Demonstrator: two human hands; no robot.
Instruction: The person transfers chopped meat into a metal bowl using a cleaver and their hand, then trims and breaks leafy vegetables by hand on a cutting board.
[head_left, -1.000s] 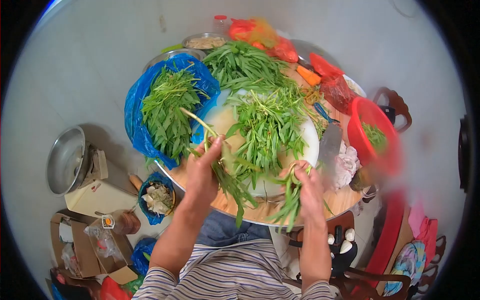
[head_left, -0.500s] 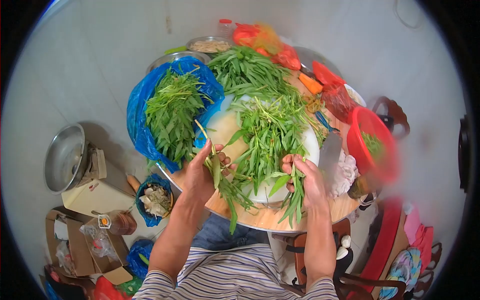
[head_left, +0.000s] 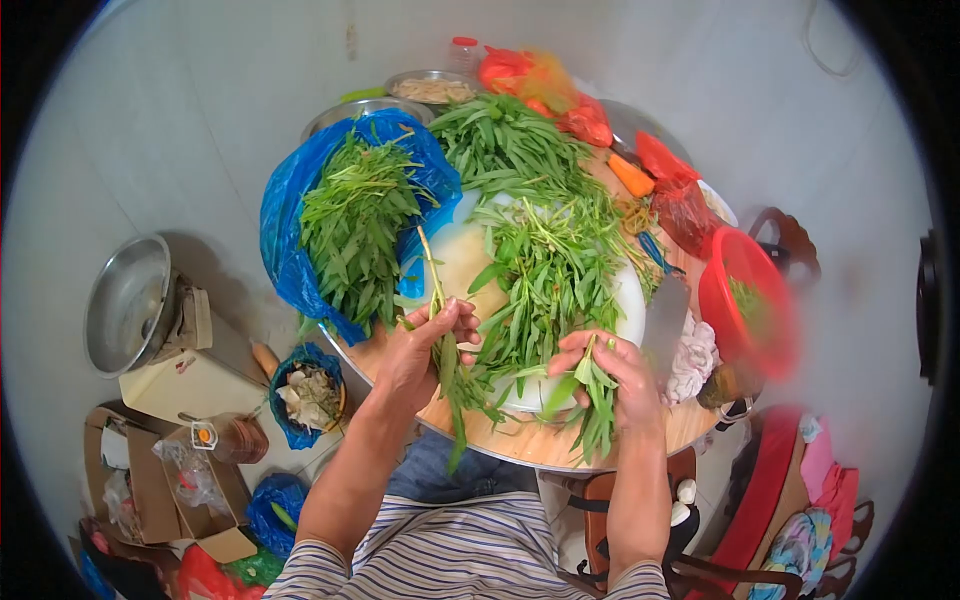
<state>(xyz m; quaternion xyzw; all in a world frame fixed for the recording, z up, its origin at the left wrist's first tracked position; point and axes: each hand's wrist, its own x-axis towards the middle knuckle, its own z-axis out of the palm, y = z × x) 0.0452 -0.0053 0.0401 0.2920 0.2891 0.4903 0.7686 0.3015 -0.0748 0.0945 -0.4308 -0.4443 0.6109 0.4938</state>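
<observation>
My left hand (head_left: 412,352) is closed around a long leafy green stalk, its bare end (head_left: 430,262) pointing up and its leaves (head_left: 458,405) hanging below. Opposite it, my right hand (head_left: 628,378) pinches a small bunch of leafy tips (head_left: 597,418) that droops over the table's front edge. Between the hands, a loose heap of leafy greens (head_left: 560,285) covers most of a round white board (head_left: 630,305). More greens (head_left: 355,225) fill a blue plastic bag (head_left: 283,235) at left. Behind the board lies another pile of greens (head_left: 508,145).
Right of the board are a cleaver-like blade (head_left: 665,322), garlic bulbs (head_left: 693,360) and a red basket (head_left: 735,335). A carrot (head_left: 630,177) and red bags (head_left: 690,215) lie further back. On the floor at left stand a blue-lined bin (head_left: 312,400), cardboard boxes (head_left: 165,470) and a metal basin (head_left: 128,300).
My left hand has shifted right with its stalk, which now stands more upright. My right hand has turned slightly, still with the leafy tips. The whole view has shifted a little.
</observation>
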